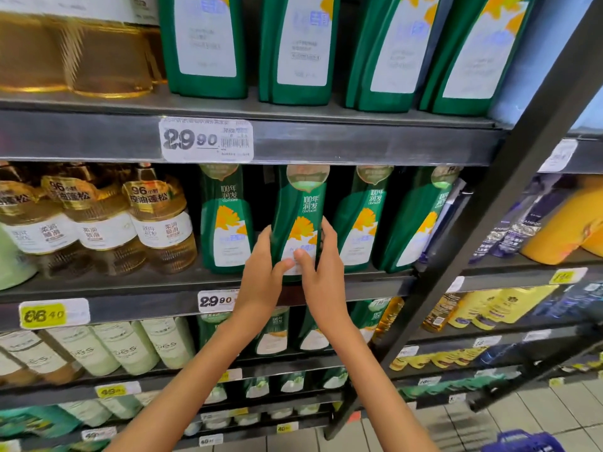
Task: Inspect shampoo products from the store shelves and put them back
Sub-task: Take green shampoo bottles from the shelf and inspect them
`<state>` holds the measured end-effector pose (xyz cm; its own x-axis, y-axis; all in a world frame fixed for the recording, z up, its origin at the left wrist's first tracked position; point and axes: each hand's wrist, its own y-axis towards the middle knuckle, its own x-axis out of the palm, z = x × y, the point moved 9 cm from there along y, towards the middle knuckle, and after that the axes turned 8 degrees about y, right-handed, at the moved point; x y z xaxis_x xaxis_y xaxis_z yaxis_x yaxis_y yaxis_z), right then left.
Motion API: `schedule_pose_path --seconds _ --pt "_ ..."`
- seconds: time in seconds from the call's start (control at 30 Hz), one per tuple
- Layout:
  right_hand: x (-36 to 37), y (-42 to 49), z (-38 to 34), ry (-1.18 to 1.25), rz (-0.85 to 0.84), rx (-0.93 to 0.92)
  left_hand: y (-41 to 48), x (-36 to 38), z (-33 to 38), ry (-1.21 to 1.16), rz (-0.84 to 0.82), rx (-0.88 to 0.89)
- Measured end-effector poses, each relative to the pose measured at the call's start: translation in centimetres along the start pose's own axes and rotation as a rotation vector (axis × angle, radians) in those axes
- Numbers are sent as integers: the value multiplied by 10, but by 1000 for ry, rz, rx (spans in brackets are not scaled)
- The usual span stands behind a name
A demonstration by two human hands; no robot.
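Green shampoo bottle [301, 207], centre of frame, in the row on the middle shelf [375, 287]: being gripped low by left hand [261, 275] and right hand [321, 272], fingers curling round its sides, thumbs pressing the label. Base hidden. Likely either coming off or going back; next calling for keeping upright between neighbouring green bottles [225, 223].

The green shampoo bottle [301, 216], with a yellow leaf print and a white lower label, stands upright, second from left among matching bottles [360, 220]. The left hand [261, 275] and right hand [321, 272] grip its lower half, and its hidden base probably rests on the middle shelf [146, 305].
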<state>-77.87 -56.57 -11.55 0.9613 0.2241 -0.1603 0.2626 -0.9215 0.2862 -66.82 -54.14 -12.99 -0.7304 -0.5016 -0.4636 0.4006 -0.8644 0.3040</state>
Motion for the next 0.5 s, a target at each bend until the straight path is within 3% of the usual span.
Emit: schedule_pose_path --seconds 0.27,0.5 --pt "-4 -10 10 4 13 11 -3 12 -11 -121 -55 6" --pt "-12 -27 25 -11 9 92 4 21 -19 -52 -123 -58"
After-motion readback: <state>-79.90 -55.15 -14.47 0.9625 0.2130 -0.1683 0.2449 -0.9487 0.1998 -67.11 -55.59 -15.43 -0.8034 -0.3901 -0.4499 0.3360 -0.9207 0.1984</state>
